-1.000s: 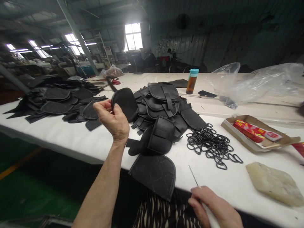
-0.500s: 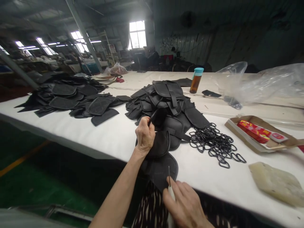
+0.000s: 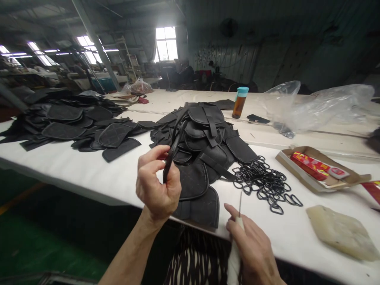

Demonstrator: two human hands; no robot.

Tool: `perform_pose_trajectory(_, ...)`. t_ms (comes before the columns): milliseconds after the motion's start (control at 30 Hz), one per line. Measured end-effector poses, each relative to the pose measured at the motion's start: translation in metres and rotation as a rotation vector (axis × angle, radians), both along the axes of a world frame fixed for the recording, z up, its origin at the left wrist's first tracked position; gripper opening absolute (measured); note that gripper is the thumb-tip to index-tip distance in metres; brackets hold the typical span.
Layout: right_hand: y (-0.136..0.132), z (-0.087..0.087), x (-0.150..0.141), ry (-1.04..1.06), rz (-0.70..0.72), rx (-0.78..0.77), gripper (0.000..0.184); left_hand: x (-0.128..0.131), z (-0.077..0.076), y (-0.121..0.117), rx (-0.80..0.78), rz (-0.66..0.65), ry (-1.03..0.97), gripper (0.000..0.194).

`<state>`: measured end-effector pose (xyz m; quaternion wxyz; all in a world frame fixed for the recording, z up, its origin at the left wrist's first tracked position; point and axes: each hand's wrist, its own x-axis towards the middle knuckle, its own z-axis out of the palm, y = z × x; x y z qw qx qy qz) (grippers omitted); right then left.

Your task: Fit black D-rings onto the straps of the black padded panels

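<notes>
My left hand (image 3: 157, 182) is raised over the table's front edge, fingers closed on a narrow black strap (image 3: 173, 148) that runs up toward the heap of black leather pieces (image 3: 204, 130). My right hand (image 3: 252, 249) is low at the front, wrapped round a white-handled awl (image 3: 239, 215) whose thin metal point sticks upward. Between the hands lie two flat black panels (image 3: 197, 194), one overlapping the other at the table edge.
A pile of black D-rings (image 3: 264, 182) lies right of the heap. A cardboard tray with red packets (image 3: 320, 168), a pale wax block (image 3: 341, 233), a teal-capped bottle (image 3: 240, 102), clear plastic bags (image 3: 320, 105) and another spread of black panels (image 3: 74, 122) sit on the white table (image 3: 97, 174).
My left hand put down the rounded black piece, reached into the heap and lifted a strap toward me. My right hand shifted with the awl, its point turned upward.
</notes>
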<state>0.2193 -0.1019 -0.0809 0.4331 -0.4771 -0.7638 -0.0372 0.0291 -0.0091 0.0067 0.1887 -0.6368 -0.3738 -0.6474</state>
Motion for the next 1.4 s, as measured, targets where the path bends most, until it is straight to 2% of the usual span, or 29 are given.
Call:
perform_pose_trajectory(100, -0.015, 0.013, 0.010, 0.247, -0.067, -0.120, 0.008, 0.013, -0.006, -0.029, 0.025, -0.161, 0.272, 0.018)
perform_pose_trajectory(167, -0.020, 0.028, 0.014, 0.468, -0.099, -0.206, 0.014, 0.032, -0.019, -0.047, 0.074, -0.316, 0.458, 0.007)
perform_pose_trajectory(233, -0.022, 0.042, 0.017, 0.623, -0.150, -0.312, 0.016, 0.054, -0.037, -0.062, 0.105, -0.417, 0.492, 0.020)
perform_pose_trajectory(300, -0.022, 0.048, 0.021, 0.649, -0.223, -0.397, 0.018, 0.074, -0.057, -0.076, 0.075, -0.477, 0.496, 0.030)
perform_pose_trajectory(367, -0.024, 0.046, 0.026, 0.612, -0.287, -0.432, 0.019, 0.087, -0.072, -0.087, -0.001, -0.505, 0.523, 0.029)
perform_pose_trajectory(467, -0.028, 0.034, 0.036, 0.531, -0.333, -0.418, 0.017, 0.092, -0.082, -0.095, -0.098, -0.553, 0.505, 0.026)
perform_pose_trajectory(533, -0.030, 0.029, 0.044, 0.484, -0.326, -0.399, 0.016, 0.090, -0.076, -0.094, -0.170, -0.597, 0.462, 0.030)
perform_pose_trajectory(633, -0.031, 0.030, 0.054, 0.457, -0.245, -0.406, 0.014, 0.088, -0.055, -0.084, -0.372, -0.571, 0.358, 0.016)
perform_pose_trajectory(700, -0.029, 0.035, 0.057, 0.453, -0.174, -0.429, 0.015, 0.093, -0.038, -0.075, -0.541, -0.561, 0.314, 0.028)
perform_pose_trajectory(767, -0.027, 0.039, 0.058, 0.434, -0.108, -0.434, 0.016, 0.100, -0.026, -0.068, -0.676, -0.614, 0.301, 0.033)
perform_pose_trajectory(833, -0.027, 0.041, 0.056, 0.416, -0.059, -0.439, 0.016, 0.106, -0.020, -0.064, -0.762, -0.676, 0.275, 0.025)
perform_pose_trajectory(933, -0.030, 0.036, 0.056, 0.459, -0.035, -0.493, 0.018, 0.109, -0.024, -0.065, -0.784, -0.718, 0.216, 0.014)
perform_pose_trajectory(1033, -0.033, 0.031, 0.065, 0.535, -0.110, -0.531, 0.015, 0.103, -0.031, -0.066, -0.681, -0.678, 0.185, 0.016)
perform_pose_trajectory(1133, -0.030, 0.029, 0.083, 0.470, -0.317, -0.515, 0.016, 0.098, -0.031, -0.063, -0.630, -0.605, 0.135, 0.018)
perform_pose_trajectory(1233, -0.020, 0.027, 0.101, 0.229, -0.466, -0.404, 0.014, 0.099, -0.022, -0.060, -0.809, -0.614, 0.017, 0.011)
perform_pose_trajectory(1300, -0.010, 0.023, 0.107, 0.084, -0.496, -0.343, 0.010, 0.102, -0.017, -0.060, -0.926, -0.609, -0.046, 0.008)
perform_pose_trajectory(1400, 0.004, 0.015, 0.108, -0.010, -0.497, -0.333, 0.011, 0.109, -0.018, -0.058, -0.989, -0.576, -0.070, 0.008)
